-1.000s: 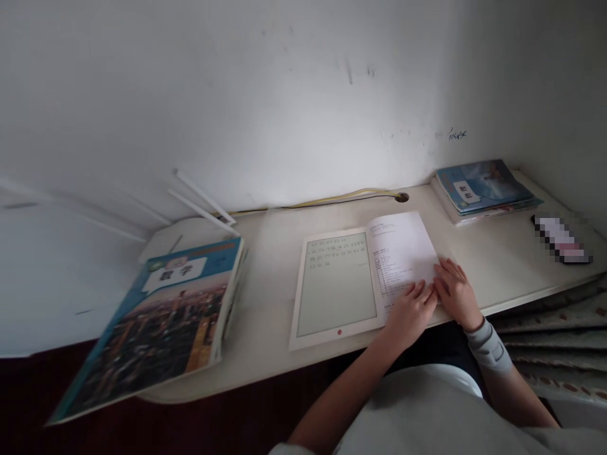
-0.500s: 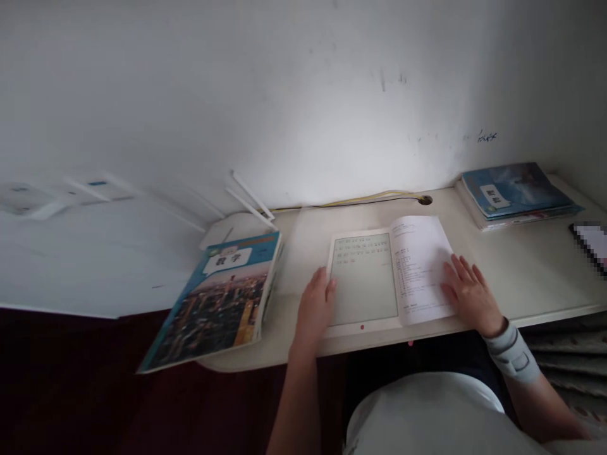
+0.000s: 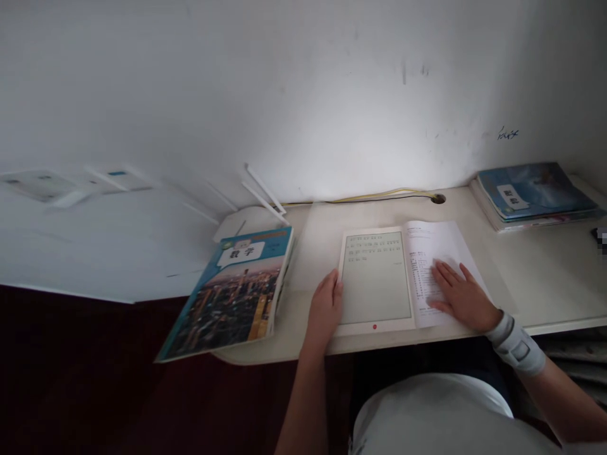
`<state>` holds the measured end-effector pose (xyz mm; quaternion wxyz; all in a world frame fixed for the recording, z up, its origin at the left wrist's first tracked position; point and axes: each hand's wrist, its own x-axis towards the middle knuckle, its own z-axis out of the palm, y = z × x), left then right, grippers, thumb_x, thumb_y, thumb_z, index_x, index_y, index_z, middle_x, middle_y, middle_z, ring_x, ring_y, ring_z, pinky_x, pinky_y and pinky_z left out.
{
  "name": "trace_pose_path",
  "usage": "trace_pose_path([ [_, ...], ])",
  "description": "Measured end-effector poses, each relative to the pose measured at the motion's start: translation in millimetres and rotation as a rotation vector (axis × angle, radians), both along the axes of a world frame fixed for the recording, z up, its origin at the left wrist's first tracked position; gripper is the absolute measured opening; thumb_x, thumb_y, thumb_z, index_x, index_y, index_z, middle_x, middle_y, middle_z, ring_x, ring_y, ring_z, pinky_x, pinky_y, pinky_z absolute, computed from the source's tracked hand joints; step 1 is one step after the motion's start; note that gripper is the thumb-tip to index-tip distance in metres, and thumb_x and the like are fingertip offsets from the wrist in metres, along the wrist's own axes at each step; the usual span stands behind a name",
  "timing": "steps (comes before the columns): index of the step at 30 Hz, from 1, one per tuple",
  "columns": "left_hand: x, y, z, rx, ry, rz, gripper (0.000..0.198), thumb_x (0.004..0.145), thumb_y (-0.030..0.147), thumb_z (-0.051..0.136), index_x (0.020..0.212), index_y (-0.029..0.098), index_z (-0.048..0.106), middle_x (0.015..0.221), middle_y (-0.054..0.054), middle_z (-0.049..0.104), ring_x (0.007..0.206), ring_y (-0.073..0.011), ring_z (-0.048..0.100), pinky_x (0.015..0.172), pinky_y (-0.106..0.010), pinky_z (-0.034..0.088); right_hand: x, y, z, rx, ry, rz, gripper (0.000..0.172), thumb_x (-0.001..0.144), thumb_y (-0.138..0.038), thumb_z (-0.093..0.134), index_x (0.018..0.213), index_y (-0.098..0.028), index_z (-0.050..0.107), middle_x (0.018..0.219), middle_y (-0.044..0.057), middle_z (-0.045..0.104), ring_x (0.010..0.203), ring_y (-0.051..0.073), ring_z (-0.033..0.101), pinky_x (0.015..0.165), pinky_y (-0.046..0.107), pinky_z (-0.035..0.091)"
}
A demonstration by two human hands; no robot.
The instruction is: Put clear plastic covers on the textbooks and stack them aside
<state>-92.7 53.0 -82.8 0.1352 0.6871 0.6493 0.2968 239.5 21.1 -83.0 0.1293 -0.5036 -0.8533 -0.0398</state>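
Observation:
An open book [image 3: 379, 287] lies near the front edge of the desk. Its left side has a pale green panel in a cream border with lines of small text at the top and a red dot at the bottom. The right page is white and printed. My left hand [image 3: 325, 309] grips the book's left edge, with the thumb along the border and part of the fingers hidden. Flat on the white page rests my right hand [image 3: 462, 298], fingers stretched out, covering some of the print. A grey-white band [image 3: 516, 344] circles my right wrist.
A textbook [image 3: 232, 291] with a city cover overhangs the left of the desk [image 3: 327, 218], against a white router [image 3: 241, 221] with antennas. Yellow and black cables run to a hole [image 3: 438, 198]. Stacked books [image 3: 535, 193] lie at the right, beside a dark, partly blurred-out object [image 3: 600, 237].
My right hand has moved left from the page's outer edge to lie flat on it. The left hand has closed in on the book's edge. The whole view has shifted slightly.

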Motion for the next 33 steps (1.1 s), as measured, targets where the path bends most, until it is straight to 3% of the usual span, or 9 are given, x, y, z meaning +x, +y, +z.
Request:
trace_pose_path([
  [14,0.0,1.3,0.4,-0.016,0.047,0.043,0.042,0.090,0.035,0.029,0.119,0.014,0.051,0.120,-0.014,0.057,0.114,-0.0252,0.052,0.100,-0.047,0.039,3.0,1.5,-0.2,-0.025,0.023,-0.034,0.069,0.087,-0.058,0.035,0.138,-0.012,0.034,0.140,0.019,0.039,0.129,0.027,0.036,0.105,0.051,0.022],
  [25,-2.8,3.9,-1.9,-0.085,0.064,0.051,0.037,0.086,0.024,0.034,0.118,0.017,0.051,0.121,-0.011,0.057,0.118,-0.0243,0.048,0.102,-0.044,0.037,5.5,1.6,1.9,-0.059,-0.070,-0.049,0.074,0.087,-0.060,0.029,0.143,-0.011,0.021,0.142,0.018,0.035,0.132,0.026,0.032,0.107,0.052,0.017],
  [33,-7.2,5.7,-7.7,-0.069,0.080,0.002,0.038,0.088,0.023,0.032,0.120,0.016,0.052,0.124,-0.011,0.055,0.122,-0.0248,0.044,0.104,-0.043,0.036,8.8,10.1,8.0,-0.086,-0.085,0.006,0.070,0.089,-0.057,0.030,0.141,-0.010,0.028,0.142,0.019,0.034,0.130,0.027,0.034,0.105,0.053,0.022],
])
